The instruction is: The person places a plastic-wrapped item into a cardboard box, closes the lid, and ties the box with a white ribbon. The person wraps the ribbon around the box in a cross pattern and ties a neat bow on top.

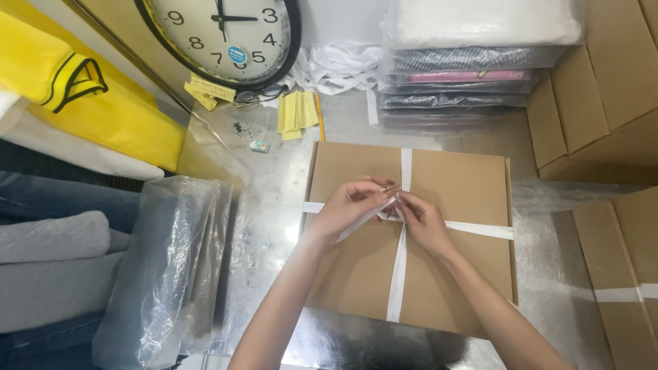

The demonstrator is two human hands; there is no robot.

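Desk: a shiny metal desk (pixel 274 205), scuffed and reflective, with some dark crumbs near its far edge.
Room: a large wall clock (pixel 223 31) leans at the back; below it lie yellow paper slips (pixel 297 114), a pair of glasses (pixel 259 94) and a loose heap of white ribbon offcuts (pixel 337 67).
Back right: a stack of garments in clear bags (pixel 466 62), with plain cardboard boxes (pixel 596 103) beside it.
Left side: a crumpled clear plastic bag (pixel 168 267) lies at the desk's left edge, next to folded grey and yellow fabric (pixel 89 103).
Box: a flat brown cardboard box (pixel 452 185) lies in the middle of the desk, lid shut, square to the viewer.
Ribbon: a white ribbon (pixel 398 274) crosses the lid lengthwise and crosswise, the bands meeting near the centre.
Left hand: the left hand (pixel 346 209) rests over the crossing, fingertips pinched on the ribbon.
Right hand: the right hand (pixel 423 220) sits just beside it, fingers closed on the same ribbon at the crossing.
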